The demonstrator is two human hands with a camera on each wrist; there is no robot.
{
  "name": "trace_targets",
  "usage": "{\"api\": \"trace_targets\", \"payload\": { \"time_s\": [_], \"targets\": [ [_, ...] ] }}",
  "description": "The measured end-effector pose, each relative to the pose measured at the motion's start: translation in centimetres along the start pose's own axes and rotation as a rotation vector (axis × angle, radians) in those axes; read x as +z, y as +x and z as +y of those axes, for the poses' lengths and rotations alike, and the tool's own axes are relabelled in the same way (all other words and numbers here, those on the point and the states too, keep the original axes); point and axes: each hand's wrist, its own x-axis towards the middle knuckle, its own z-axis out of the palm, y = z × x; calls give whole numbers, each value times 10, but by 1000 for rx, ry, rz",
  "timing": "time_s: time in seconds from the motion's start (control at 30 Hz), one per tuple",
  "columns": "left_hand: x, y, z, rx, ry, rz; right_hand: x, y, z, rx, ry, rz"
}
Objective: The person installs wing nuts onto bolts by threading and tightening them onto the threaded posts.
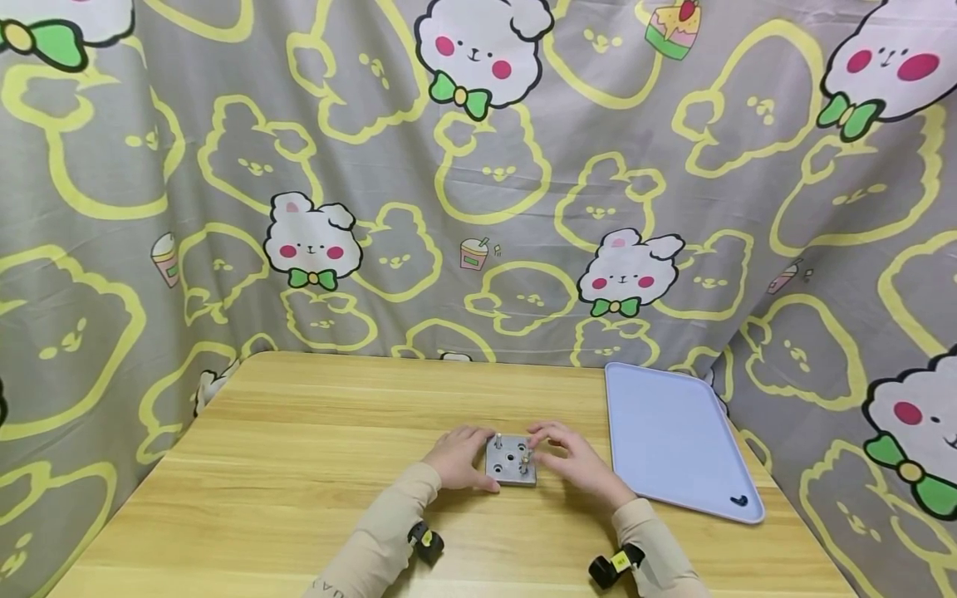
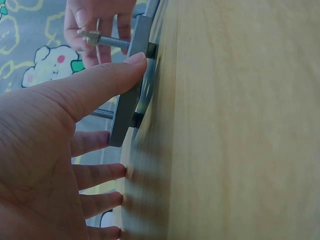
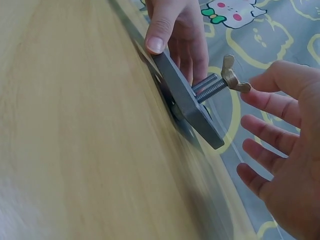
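Note:
A square grey metal plate (image 1: 512, 477) with several holes sits on the table, raised slightly on bolt heads beneath it. Two threaded bolts (image 3: 212, 92) stand up from it; one carries a brass-coloured wing nut (image 3: 230, 80) near its top. My left hand (image 1: 454, 462) holds the plate from the left, thumb at the near edge and index finger at the far side. From the right, my right hand (image 1: 577, 463) pinches one wing of the nut between thumb and index finger, its other fingers spread apart. The second bolt (image 1: 498, 441) stands bare at the plate's far left.
A pale blue tray (image 1: 676, 440) lies on the right of the wooden table (image 1: 321, 440), with a small dark mark at its near corner. Behind the table hangs a grey patterned curtain (image 1: 389, 174). Each wrist wears a small black camera (image 1: 428, 544).

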Motion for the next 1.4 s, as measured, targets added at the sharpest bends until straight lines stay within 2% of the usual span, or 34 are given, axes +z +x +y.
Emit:
{"api": "trace_targets", "payload": {
  "time_s": [0.2,0.5,0.77,1.1,1.23,1.4],
  "targets": [
    [0,0,-1,2,-6,-7,-1,-1,1,-21,1,26],
    [2,-3,-2,-2,-1,-4,2,-3,2,-34,22,-14],
    [-1,-5,2,3,-2,-5,6,-1,5,-13,35,-35],
    [-2,-4,2,4,-18,-7,3,0,0,-24,-7,-54],
    [-2,-4,2,4,-13,-3,0,-1,-2,9,15,-43],
    [-2,-4,2,9,-14,-2,-4,-3,-5,12,19,-18]
  ]
}}
